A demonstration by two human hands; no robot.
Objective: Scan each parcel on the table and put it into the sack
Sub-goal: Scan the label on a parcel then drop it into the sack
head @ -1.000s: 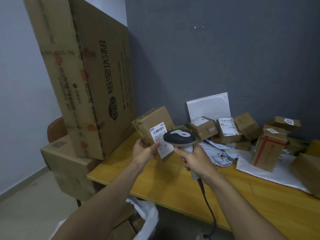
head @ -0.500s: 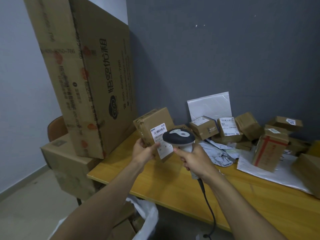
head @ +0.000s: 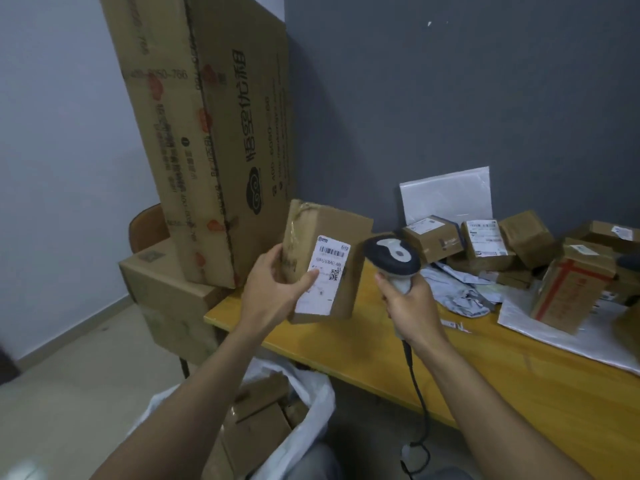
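Note:
My left hand point(head: 273, 292) grips a brown cardboard parcel point(head: 343, 237) above the left end of the yellow table point(head: 485, 368), thumb on its white barcode label, which faces me. My right hand point(head: 410, 304) holds a handheld scanner point(head: 393, 256) by its handle, just right of the parcel, its dark head turned toward the label. A white plastic sack point(head: 304, 420) stands open on the floor below the table's edge, with several brown parcels inside. More taped parcels point(head: 485, 242) are heaped at the back right of the table.
A tall flat carton point(head: 207, 133) leans on the wall at the left, on a large box point(head: 166, 282). A white mailer point(head: 446, 195) stands against the grey wall. Crumpled grey bags point(head: 457, 292) and a white sheet point(head: 561, 330) lie on the table. The scanner's cable point(head: 419, 403) hangs down.
My left hand has drawn the parcel left and nearer to me, so the label is uncovered. The scanner has pulled back to the right, away from the label.

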